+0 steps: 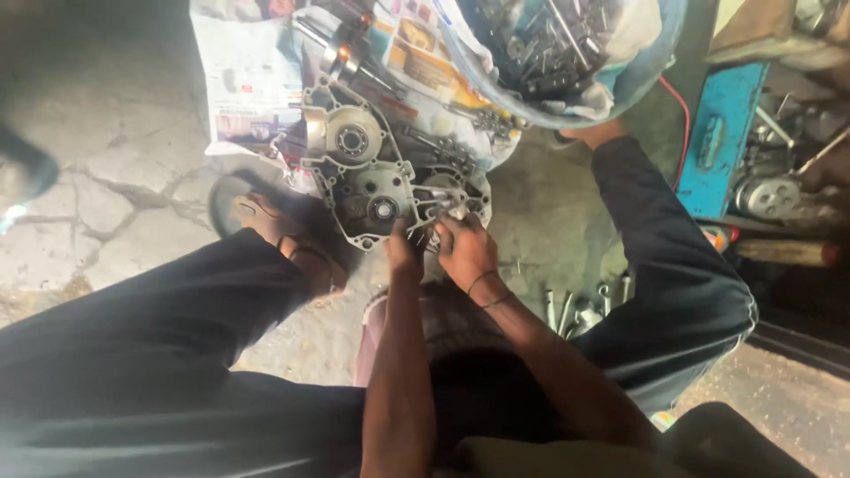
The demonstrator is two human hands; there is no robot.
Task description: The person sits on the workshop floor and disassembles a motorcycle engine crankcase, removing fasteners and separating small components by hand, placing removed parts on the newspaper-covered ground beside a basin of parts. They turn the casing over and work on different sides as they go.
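Hands [443, 243] masking engine casing's [372, 177] lower edge

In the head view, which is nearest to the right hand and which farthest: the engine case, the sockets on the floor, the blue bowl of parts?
From the right hand:
1. Engine case, touching the fingers, just ahead.
2. Sockets on the floor, to the right, beside the knee.
3. Blue bowl of parts, far ahead, upper right.
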